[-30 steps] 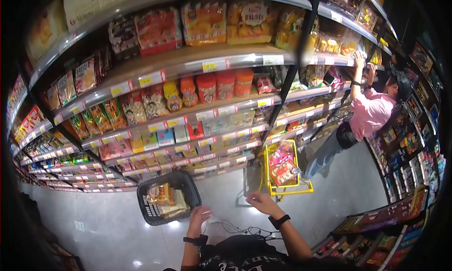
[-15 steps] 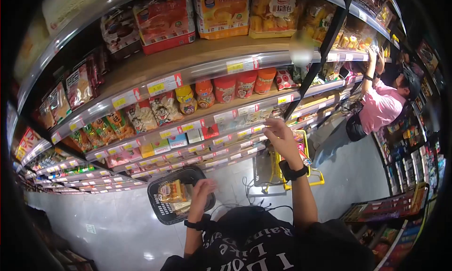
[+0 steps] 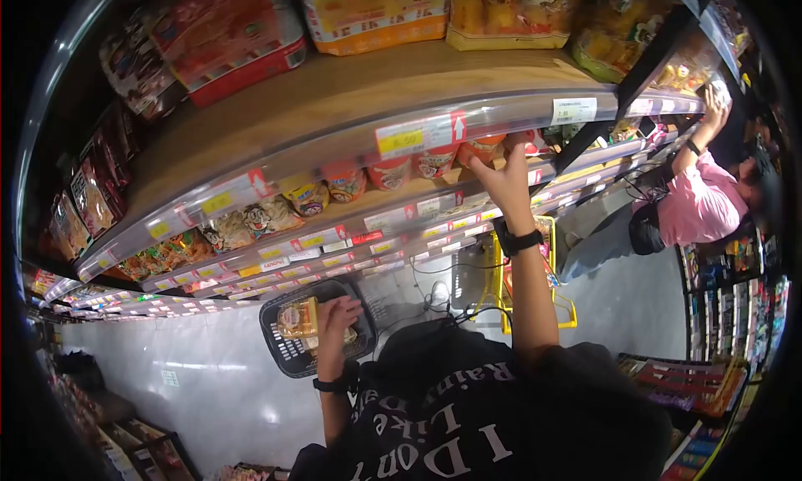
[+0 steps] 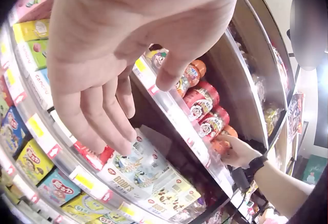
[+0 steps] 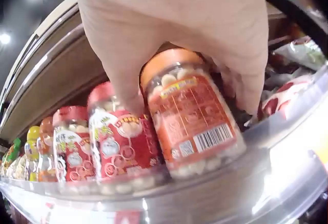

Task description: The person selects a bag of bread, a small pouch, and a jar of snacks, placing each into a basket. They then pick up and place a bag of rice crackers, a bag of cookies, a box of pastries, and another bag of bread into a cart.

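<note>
At the snack shelf, my right hand (image 3: 507, 184) has its thumb and fingers round an orange-lidded jar (image 5: 192, 119) of small pale round snacks. The jar has an orange label with a barcode and leans slightly behind the clear shelf lip. Left of it stand jars with red lids (image 5: 123, 142), one close against my thumb. My left hand (image 3: 334, 326) holds nothing; its fingers are loosely bent, and it overlaps the black basket (image 3: 271, 351) in the head view. A yellow-and-brown food package (image 3: 298, 318) lies inside that basket.
Price tags line the shelf edge (image 3: 326, 138) above the jars. Large bagged breads (image 3: 376, 17) stand on the upper shelf. A yellow cart (image 3: 564, 310) is on the floor to the right, near another person in pink (image 3: 697, 201) reaching into the shelves. Dark cables hang near the basket.
My right hand has risen from low in front of me to the shelf and taken hold of the orange-lidded jar. The view has moved closer to the shelf; my left hand now overlaps the basket.
</note>
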{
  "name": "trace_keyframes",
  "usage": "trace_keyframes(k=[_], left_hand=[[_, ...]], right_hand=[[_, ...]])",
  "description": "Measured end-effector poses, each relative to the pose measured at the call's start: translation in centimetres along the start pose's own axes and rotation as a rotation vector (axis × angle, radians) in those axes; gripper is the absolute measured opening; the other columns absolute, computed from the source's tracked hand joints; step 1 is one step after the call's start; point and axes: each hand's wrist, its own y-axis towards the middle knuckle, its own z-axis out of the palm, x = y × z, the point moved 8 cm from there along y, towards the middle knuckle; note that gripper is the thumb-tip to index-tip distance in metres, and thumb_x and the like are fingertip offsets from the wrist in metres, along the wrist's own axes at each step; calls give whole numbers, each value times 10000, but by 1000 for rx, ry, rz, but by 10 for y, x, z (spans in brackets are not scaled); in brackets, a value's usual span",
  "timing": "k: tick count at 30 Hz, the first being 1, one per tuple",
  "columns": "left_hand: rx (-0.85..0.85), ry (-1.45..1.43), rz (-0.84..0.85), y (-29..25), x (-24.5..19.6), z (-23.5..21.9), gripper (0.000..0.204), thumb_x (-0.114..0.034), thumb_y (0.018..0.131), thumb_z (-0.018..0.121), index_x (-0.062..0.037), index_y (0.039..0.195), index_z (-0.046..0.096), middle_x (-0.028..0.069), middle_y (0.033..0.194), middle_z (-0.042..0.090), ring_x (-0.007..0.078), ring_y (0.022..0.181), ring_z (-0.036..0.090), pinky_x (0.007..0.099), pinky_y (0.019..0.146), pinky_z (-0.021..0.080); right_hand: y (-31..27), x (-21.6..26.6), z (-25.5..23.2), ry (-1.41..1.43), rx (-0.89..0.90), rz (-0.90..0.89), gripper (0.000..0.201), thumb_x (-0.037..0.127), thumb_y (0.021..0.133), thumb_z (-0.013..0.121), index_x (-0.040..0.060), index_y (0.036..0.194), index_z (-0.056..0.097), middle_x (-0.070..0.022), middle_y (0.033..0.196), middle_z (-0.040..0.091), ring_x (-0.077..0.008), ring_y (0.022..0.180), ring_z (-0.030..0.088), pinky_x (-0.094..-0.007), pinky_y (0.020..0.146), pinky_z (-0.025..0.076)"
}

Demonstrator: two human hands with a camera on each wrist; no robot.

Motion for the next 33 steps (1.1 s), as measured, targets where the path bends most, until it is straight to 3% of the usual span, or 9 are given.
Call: trace_keyframes(k=[4,12,16,19,20,23,24,29,33], left_hand=[[-39,-45,-19,18,-8,51,374,-284,1012,533,13,1238,555,153,1158,662,226,1046,662,327,914,488],[209,76,-8,53,-17,133,313,-231,1044,480,-6,1244,563,138,1173,675,205,1042,670,299,927,479],[221,48,-26,60,-28,132,266,-164,993,540,-17,1212,572,106,1172,659,179,1036,653,284,909,462],[205,-2,-6,58,-32,112,275,-190,1003,531,-12,1209,572,121,1175,665,195,1035,662,297,923,472],[195,-4,-11,57,-31,102,285,-202,1006,528,-9,1212,572,126,1172,668,202,1035,665,301,927,475],[164,-9,-25,55,-29,75,315,-241,1017,521,-3,1218,572,139,1158,677,218,1035,672,311,935,480],[150,-1,-30,53,-30,66,325,-254,1020,519,-2,1218,573,140,1151,681,220,1034,674,313,934,481],[113,21,-30,44,-32,27,341,-276,1027,514,-5,1223,578,134,1149,684,194,1019,675,304,903,478],[225,119,-3,39,-27,22,329,-255,1026,518,1,1226,569,114,1166,670,174,1030,654,293,892,473]], right_hand=[[19,-36,33,230,179,179,493,47,727,799,-44,1143,551,-135,1034,677,-241,923,672,-336,838,534],[18,-39,23,218,249,225,453,91,719,804,-38,1094,585,-126,1024,665,-197,933,654,-326,842,528],[23,-51,6,100,394,149,460,81,707,788,-21,1110,593,-125,1013,663,-190,914,648,-307,808,524],[28,-48,-29,-25,223,243,451,69,711,767,0,1123,597,-114,1011,663,-192,911,644,-327,786,525],[34,-42,-36,-112,121,68,289,18,750,732,-3,1025,645,-83,929,678,-150,813,642,-304,699,527],[41,-105,-43,-321,96,105,295,102,748,774,-6,993,650,-89,832,686,-202,701,653,-343,654,527],[38,-103,-47,-635,25,88,300,184,740,794,-15,906,642,-119,753,676,-290,631,641,-394,640,515],[35,-67,-58,-679,-73,128,407,188,709,779,-18,1013,603,-215,904,657,-405,806,629,-446,735,511],[2,-29,-69,-134,-217,95,666,114,837,749,-50,1394,424,-161,1219,596,-213,1076,610,-321,934,478]])
